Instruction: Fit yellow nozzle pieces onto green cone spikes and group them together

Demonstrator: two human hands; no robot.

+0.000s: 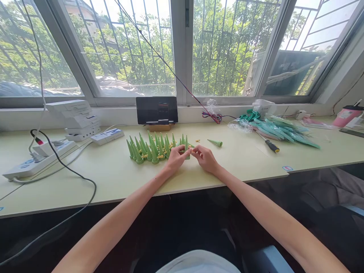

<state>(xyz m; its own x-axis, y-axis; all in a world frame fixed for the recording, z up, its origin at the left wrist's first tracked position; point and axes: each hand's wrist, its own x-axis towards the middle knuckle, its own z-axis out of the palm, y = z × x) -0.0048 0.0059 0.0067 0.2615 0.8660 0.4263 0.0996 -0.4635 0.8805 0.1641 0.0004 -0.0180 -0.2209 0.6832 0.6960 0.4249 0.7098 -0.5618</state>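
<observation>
Near the table's front edge, my left hand [176, 159] is closed around a green pointed cone [186, 142], which stands upright with its tip up. My right hand [207, 159] touches or nearly touches the left fingertips; its fingers are pinched together, and whatever they hold is too small to make out. To the left, several green cones [154, 155] stand upright in a close group, with small yellow pieces [160, 156] among them. Beyond my hands, one more green cone [218, 143] lies on its side, and a small yellow piece [198, 141] rests on the table.
A dark-screened device [156, 110] stands at the back. On the left are a power strip [36, 161], stacked white boxes [81, 119] and a black cable [76, 172]. At the right lie a screwdriver [272, 146], green plastic bags [287, 131] and a pink cup [347, 116].
</observation>
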